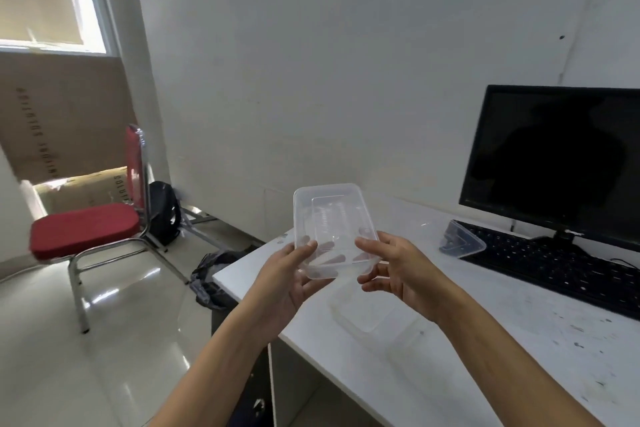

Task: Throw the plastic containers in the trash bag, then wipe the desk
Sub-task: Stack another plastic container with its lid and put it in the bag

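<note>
I hold a clear rectangular plastic container (pixel 331 218) in both hands above the desk's left end, tilted with its open side toward me. My left hand (pixel 289 274) grips its near left edge and my right hand (pixel 394 267) its near right edge. A clear flat lid (pixel 363 312) lies on the white desk (pixel 485 350) under my hands. Another clear container (pixel 462 240) rests against the keyboard's left end. A dark trash bag (pixel 211 274) sits on the floor beside the desk's left end.
A black keyboard (pixel 554 267) and a dark monitor (pixel 554 163) occupy the desk's right side. A red chair (pixel 86 229) stands on the shiny floor to the left, with a black backpack (pixel 162 211) and cardboard boxes (pixel 62 121) behind it. Dark smudges mark the desk's right part.
</note>
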The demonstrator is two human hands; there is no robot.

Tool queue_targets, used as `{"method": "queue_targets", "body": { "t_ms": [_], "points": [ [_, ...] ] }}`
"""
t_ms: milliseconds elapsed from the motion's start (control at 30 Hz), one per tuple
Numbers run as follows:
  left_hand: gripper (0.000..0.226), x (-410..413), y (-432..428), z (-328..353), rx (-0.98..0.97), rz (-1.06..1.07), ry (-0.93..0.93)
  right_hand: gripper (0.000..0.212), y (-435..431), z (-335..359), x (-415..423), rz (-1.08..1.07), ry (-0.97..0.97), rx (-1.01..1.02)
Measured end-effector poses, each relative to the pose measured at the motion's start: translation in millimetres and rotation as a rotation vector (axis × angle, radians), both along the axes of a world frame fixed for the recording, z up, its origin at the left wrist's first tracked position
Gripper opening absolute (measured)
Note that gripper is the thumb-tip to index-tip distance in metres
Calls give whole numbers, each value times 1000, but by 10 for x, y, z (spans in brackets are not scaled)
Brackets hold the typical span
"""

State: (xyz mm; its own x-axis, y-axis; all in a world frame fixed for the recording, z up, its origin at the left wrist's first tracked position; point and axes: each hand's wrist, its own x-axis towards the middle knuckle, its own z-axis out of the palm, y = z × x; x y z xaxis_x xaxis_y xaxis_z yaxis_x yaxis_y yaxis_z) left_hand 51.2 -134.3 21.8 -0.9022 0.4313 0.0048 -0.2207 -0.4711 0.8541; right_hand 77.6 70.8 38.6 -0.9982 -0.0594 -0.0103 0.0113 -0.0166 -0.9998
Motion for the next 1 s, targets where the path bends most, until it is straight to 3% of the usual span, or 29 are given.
{"method": "queue_targets", "body": {
  "t_ms": [300,500,600,833,933,1000],
  "points": [
    [42,-628,-784,-195,-106,300,-99,20,-469,-47,-870,1,-104,-9],
    [21,-1460,-1304,-550,-166,519,-225,27,-739,-67,-1752,4,-116,132],
    [21,-1877,-1469,-864,-257,639,-317,24,-847,-93,-2197,9,-112,210],
    [48,-2898,-1549,-1573,-957,714,-279,34,-1163,-344,-3228,37,-122,492],
    [88,-3160,-1580,-1827,-1362,551,-314,34,-1267,-531,-3517,86,-157,663],
    [103,-3226,-1593,-1983,-1476,407,-369,27,-1351,-668,-3655,149,-206,748]
  ]
}}
